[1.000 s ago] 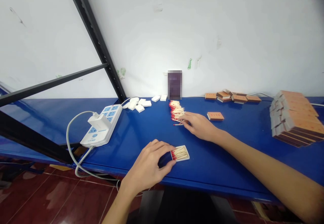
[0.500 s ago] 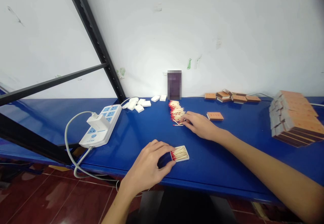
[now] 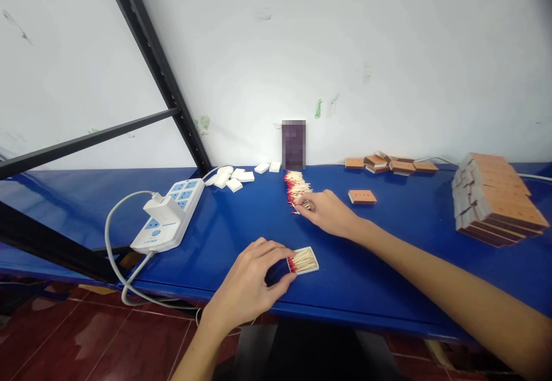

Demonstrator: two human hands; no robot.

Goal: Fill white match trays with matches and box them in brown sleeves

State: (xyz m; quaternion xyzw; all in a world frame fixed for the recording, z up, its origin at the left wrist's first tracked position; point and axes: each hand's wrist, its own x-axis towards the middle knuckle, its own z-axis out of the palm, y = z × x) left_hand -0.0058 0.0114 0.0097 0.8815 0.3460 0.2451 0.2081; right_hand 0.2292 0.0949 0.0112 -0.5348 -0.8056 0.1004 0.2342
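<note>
My left hand [image 3: 250, 280] rests on the blue table near its front edge, fingers curled round the end of a small white matchbox tray [image 3: 303, 260] filled with red-tipped matches. My right hand [image 3: 328, 213] reaches further back, with its fingertips pinched at the near end of a loose pile of matches [image 3: 295, 187]. Whether a match is between the fingers is too small to tell. A single orange matchbox [image 3: 362, 197] lies just right of that hand.
A white and blue power strip [image 3: 169, 215] with a plugged adapter and cable lies at the left. White trays [image 3: 235, 179] sit by a black shelf post [image 3: 164, 82]. Orange matchboxes [image 3: 390, 164] line the wall; a big stack [image 3: 495, 198] stands at the right.
My right hand's fingers have drawn in to a pinch at the near end of the match pile. My left hand has kept its hold on the tray. The view shifted slightly.
</note>
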